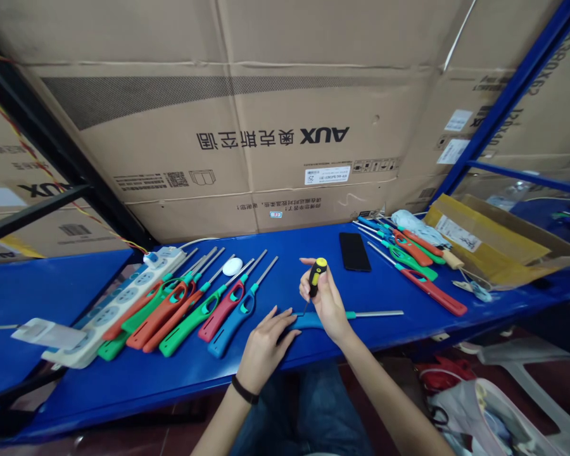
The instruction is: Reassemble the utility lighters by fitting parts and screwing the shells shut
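Observation:
My right hand (pixel 327 303) holds a small screwdriver (pixel 316 277) with a yellow and black handle, its thin shaft pointing down toward a blue and teal utility lighter (pixel 311 320). That lighter lies across the blue bench (pixel 185 389) with its metal nozzle pointing right. My left hand (pixel 266 350) sits at the lighter's handle end, fingertips around it and a black band on the wrist. Part of the handle is hidden beneath my hands. The screwdriver tip is very close to the lighter, but contact cannot be made out.
Several coloured lighters (pixel 204 323) lie in a row to the left, beside a white power strip (pixel 128 297). A black phone (pixel 354 251) and more lighters (pixel 408 253) lie to the right. Cardboard cartons (pixel 285 120) stand behind the bench, and a white bag (pixel 484 418) sits on the floor.

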`<state>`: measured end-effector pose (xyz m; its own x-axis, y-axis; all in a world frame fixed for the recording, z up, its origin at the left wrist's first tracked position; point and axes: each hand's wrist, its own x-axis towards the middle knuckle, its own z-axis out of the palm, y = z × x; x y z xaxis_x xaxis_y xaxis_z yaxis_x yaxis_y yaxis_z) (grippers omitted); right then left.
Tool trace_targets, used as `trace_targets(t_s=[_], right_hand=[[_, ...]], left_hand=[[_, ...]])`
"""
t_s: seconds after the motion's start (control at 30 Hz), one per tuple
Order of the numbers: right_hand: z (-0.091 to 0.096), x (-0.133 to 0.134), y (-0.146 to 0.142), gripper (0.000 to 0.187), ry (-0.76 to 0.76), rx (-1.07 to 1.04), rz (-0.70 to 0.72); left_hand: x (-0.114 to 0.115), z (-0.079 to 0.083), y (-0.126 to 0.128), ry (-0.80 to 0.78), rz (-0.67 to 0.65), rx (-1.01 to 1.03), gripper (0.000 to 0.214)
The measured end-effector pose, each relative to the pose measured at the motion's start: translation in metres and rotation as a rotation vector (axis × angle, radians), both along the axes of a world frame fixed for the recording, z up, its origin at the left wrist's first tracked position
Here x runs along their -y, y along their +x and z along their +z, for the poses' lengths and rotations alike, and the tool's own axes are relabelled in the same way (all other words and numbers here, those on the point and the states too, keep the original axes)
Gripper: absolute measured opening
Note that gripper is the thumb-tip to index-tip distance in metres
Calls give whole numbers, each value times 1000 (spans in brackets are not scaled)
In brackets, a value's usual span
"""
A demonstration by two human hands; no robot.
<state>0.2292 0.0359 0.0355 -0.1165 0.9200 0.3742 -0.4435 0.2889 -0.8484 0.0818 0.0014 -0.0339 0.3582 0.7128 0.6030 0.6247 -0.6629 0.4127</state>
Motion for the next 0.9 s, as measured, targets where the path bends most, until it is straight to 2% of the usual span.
trace_targets(t_s=[0.23,0.47,0.9], right_hand=[[3,1,-4,37,7,16,19],[0,1,-14,36,-11,-51,41],[-12,-4,-21,37,-13,55,53]], left_hand=[[1,-2,1,43,45,15,24],[1,-4,-1,-58,122,-33,40],[1,-3,0,-46,93,-33,34]])
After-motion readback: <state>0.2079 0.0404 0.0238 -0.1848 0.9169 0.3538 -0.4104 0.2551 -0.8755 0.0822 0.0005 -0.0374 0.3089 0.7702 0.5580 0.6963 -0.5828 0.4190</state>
